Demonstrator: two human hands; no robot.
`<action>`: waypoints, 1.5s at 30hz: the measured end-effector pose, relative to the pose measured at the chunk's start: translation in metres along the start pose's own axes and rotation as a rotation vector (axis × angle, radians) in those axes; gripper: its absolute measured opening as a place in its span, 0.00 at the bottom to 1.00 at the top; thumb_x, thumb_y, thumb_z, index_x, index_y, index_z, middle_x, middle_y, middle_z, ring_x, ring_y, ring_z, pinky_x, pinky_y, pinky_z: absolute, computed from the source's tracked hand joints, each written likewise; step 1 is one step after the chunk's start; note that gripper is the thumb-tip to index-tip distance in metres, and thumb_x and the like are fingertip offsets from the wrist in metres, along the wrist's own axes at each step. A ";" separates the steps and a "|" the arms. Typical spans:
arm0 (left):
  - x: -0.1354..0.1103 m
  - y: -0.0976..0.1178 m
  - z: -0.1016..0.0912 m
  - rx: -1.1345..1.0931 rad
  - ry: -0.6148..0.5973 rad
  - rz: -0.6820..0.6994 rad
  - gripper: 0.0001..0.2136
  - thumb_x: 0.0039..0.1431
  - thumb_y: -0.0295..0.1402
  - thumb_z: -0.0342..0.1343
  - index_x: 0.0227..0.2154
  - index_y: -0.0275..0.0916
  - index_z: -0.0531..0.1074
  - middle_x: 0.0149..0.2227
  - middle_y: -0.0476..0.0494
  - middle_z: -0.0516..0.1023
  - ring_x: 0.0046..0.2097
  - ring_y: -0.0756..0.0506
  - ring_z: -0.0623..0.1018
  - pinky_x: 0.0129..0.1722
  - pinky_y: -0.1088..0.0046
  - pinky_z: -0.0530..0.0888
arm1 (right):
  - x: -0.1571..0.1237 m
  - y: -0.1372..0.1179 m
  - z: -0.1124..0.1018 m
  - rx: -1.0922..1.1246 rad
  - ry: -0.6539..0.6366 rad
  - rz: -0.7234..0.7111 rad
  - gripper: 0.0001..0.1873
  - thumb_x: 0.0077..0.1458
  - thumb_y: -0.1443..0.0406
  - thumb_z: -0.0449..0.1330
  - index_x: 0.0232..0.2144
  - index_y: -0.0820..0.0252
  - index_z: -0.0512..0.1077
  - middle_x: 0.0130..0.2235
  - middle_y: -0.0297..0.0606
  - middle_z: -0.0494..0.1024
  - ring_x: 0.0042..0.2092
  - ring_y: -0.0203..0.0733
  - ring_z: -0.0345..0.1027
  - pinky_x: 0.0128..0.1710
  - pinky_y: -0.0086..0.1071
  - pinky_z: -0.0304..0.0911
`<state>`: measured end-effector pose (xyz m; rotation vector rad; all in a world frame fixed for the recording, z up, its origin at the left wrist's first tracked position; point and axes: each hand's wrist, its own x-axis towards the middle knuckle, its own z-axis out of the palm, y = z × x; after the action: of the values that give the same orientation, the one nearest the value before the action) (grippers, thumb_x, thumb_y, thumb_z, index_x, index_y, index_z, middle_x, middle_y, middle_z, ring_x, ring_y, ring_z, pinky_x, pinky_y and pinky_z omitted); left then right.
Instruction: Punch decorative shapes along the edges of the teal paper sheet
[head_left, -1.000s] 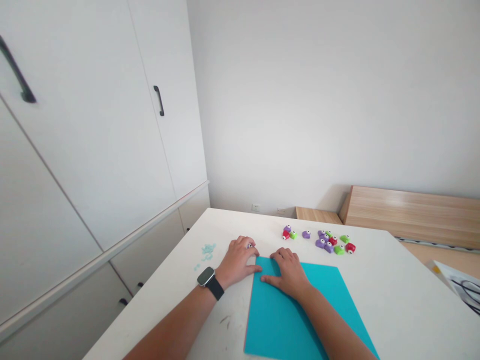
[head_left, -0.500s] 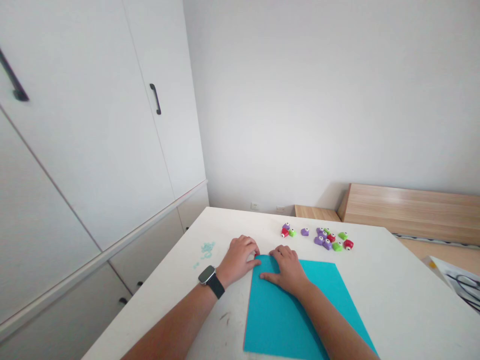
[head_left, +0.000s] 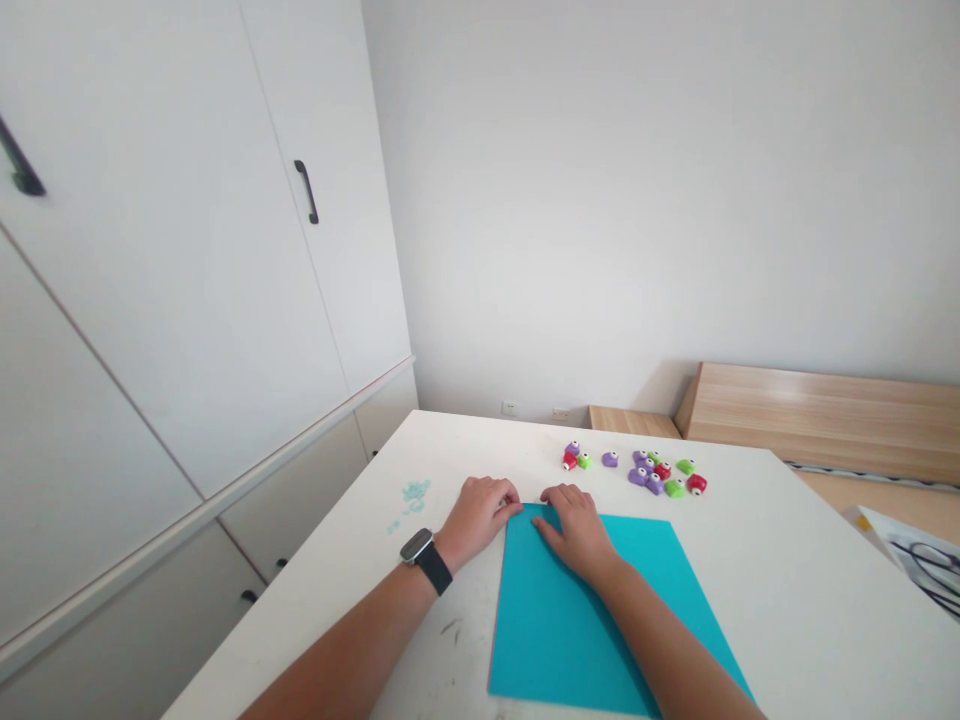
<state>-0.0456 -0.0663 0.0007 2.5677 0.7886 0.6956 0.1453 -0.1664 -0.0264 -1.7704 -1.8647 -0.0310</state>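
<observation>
A turquoise sheet [head_left: 555,630] lies flat on the white table, with a thin reddish line along its left edge. At its far left corner my left hand [head_left: 480,512] is closed, thumb and fingertips pinched together on the corner. A dark-strapped watch [head_left: 425,556] is on that wrist. My right hand [head_left: 576,528] rests on the sheet by the far edge. Its fingertips reach that edge, and the thumb is spread apart on the surface. My right forearm covers part of the sheet.
Several small purple, green and red pieces with eye-like dots [head_left: 654,482] lie beyond the sheet. Pale teal bits [head_left: 415,493] are scattered left of my left hand. White cabinets [head_left: 187,250] stand along the left, and a wooden headboard [head_left: 817,415] is at right.
My left thumb and fingertips have come together at the corner, and the bit of red seen there is now hidden. My right thumb has moved slightly toward the far edge.
</observation>
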 end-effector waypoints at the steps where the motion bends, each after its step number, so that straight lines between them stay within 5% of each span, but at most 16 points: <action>1: 0.000 0.000 0.000 -0.052 -0.014 -0.016 0.10 0.63 0.42 0.55 0.34 0.42 0.75 0.32 0.47 0.80 0.37 0.44 0.77 0.41 0.69 0.66 | 0.000 0.000 0.000 0.005 0.005 0.000 0.10 0.58 0.61 0.61 0.42 0.56 0.69 0.40 0.39 0.74 0.45 0.47 0.65 0.45 0.37 0.55; 10: 0.000 -0.008 0.004 -0.420 -0.078 -0.117 0.16 0.53 0.37 0.64 0.44 0.41 0.73 0.34 0.48 0.80 0.36 0.46 0.79 0.38 0.73 0.71 | 0.001 0.002 -0.002 0.023 0.025 -0.009 0.04 0.59 0.65 0.59 0.37 0.57 0.68 0.36 0.37 0.73 0.41 0.45 0.64 0.42 0.34 0.55; 36: -0.005 0.017 -0.011 0.021 -0.055 -0.010 0.07 0.64 0.39 0.54 0.38 0.47 0.76 0.37 0.50 0.83 0.40 0.42 0.80 0.40 0.70 0.68 | 0.001 0.000 -0.008 0.051 0.052 -0.063 0.09 0.63 0.65 0.55 0.43 0.55 0.73 0.41 0.41 0.74 0.45 0.47 0.64 0.46 0.37 0.57; 45: 0.000 0.022 -0.014 -0.166 0.085 0.040 0.08 0.65 0.39 0.53 0.39 0.44 0.75 0.50 0.44 0.77 0.53 0.42 0.73 0.55 0.64 0.67 | 0.001 -0.004 -0.006 0.126 0.034 -0.025 0.06 0.63 0.63 0.54 0.38 0.57 0.70 0.36 0.38 0.75 0.42 0.44 0.66 0.44 0.35 0.56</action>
<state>-0.0444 -0.0804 0.0227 2.4240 0.6769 0.8504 0.1444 -0.1685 -0.0192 -1.6517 -1.8232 0.0459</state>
